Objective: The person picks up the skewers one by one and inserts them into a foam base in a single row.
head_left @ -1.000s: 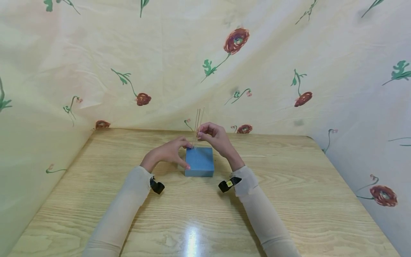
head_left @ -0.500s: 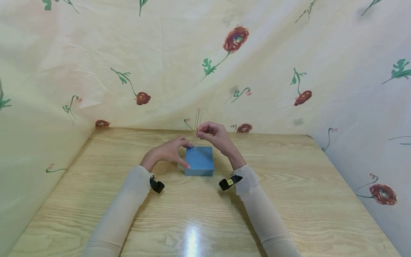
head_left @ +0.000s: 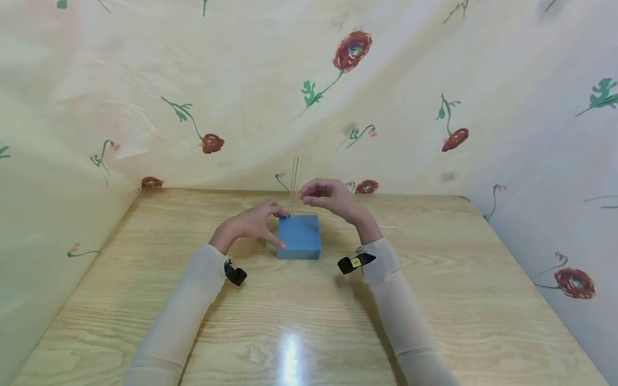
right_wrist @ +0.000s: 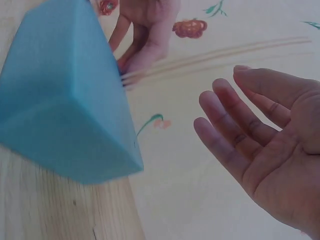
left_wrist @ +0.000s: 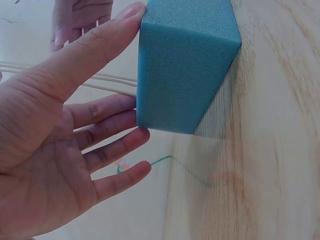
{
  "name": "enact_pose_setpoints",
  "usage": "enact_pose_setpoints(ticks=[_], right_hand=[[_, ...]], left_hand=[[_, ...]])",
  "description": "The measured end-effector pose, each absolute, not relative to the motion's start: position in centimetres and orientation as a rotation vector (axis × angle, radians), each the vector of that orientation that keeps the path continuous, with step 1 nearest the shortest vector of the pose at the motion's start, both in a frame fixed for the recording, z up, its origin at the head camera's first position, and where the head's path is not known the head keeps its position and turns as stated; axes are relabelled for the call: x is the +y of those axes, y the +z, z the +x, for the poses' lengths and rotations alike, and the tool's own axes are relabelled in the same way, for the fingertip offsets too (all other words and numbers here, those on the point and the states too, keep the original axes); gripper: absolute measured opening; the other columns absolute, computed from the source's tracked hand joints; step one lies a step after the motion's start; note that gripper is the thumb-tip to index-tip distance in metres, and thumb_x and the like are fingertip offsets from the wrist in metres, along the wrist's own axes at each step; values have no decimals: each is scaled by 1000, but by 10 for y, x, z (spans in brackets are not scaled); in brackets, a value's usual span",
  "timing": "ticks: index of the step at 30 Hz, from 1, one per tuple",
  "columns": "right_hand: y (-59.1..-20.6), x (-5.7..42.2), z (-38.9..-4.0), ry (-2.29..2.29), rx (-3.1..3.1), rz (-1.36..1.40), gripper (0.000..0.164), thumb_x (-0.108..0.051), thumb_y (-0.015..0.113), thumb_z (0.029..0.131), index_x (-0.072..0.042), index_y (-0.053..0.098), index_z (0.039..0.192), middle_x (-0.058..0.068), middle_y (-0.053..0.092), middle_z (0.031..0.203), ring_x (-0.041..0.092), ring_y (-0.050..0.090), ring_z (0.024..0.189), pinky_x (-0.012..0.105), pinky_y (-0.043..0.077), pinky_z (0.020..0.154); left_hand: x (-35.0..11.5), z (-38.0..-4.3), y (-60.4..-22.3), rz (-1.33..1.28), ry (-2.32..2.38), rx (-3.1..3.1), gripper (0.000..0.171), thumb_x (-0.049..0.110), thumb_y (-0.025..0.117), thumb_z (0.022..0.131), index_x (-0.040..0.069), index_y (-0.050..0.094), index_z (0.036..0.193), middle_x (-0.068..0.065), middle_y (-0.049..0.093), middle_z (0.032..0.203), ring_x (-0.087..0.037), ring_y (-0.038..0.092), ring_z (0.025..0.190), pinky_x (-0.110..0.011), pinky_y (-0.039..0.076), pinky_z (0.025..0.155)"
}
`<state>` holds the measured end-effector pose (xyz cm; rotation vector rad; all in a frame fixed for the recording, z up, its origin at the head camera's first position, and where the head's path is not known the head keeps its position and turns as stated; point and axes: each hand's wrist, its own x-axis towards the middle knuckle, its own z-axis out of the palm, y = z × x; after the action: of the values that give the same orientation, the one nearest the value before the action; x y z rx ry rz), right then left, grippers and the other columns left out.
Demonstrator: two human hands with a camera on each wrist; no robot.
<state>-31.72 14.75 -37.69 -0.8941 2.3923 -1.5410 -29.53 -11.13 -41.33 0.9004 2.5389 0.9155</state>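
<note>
A blue foam block (head_left: 299, 236) sits on the table, with several thin wooden sticks (head_left: 293, 185) standing upright near its back left corner. My left hand (head_left: 251, 222) holds the block from the left side, thumb at the front edge and fingers at the back. The left wrist view shows the thumb on the block (left_wrist: 187, 80) and fingertips against its far end. Just right of the sticks, my right hand (head_left: 333, 199) hovers above the block's back right. Its fingers are loosely bent and hold nothing in the right wrist view, apart from the sticks (right_wrist: 225, 54).
More thin sticks (head_left: 391, 227) lie on the wooden table (head_left: 434, 300), right of the block and partly behind the right forearm. A flowered cloth (head_left: 260, 80) hangs behind the table and along both sides.
My right hand has let go of a stick and moved right, away from the sticks. The left hand keeps its hold on the block. The view has tilted slightly downward.
</note>
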Motion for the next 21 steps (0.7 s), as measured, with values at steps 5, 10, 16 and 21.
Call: enact_pose_setpoints(ticks=[5, 10, 16, 21], right_hand=[[-375, 162, -318, -1425, 2439, -825, 21, -13, 68, 99, -5, 70, 118, 15, 71, 115, 24, 66, 105, 31, 56, 91], [-373, 181, -320, -1283, 2485, -839, 22, -13, 67, 99, -4, 70, 119, 15, 71, 115, 24, 67, 104, 28, 55, 89], [-375, 214, -323, -1134, 2540, -898, 20, -11, 67, 99, -4, 70, 118, 16, 71, 113, 24, 68, 101, 29, 55, 88], [-372, 235, -325, -1008, 2590, -902, 19, -9, 67, 98, -1, 70, 116, 17, 71, 111, 27, 68, 101, 40, 56, 93]], left_hand=[[-111, -298, -415, 908, 918, 2537, 82, 32, 91, 77, 2, 54, 143, -15, 48, 134, -35, 47, 133, -50, 39, 115], [-112, -298, -415, 908, 937, 2523, 81, 30, 91, 78, 1, 54, 144, -15, 47, 134, -35, 46, 134, -51, 39, 116], [-111, -296, -414, 912, 948, 2512, 81, 29, 91, 78, 0, 53, 144, -15, 47, 134, -36, 45, 135, -52, 38, 116], [-111, -295, -413, 909, 941, 2509, 81, 29, 90, 78, 0, 52, 144, -16, 46, 135, -36, 44, 135, -52, 39, 116]])
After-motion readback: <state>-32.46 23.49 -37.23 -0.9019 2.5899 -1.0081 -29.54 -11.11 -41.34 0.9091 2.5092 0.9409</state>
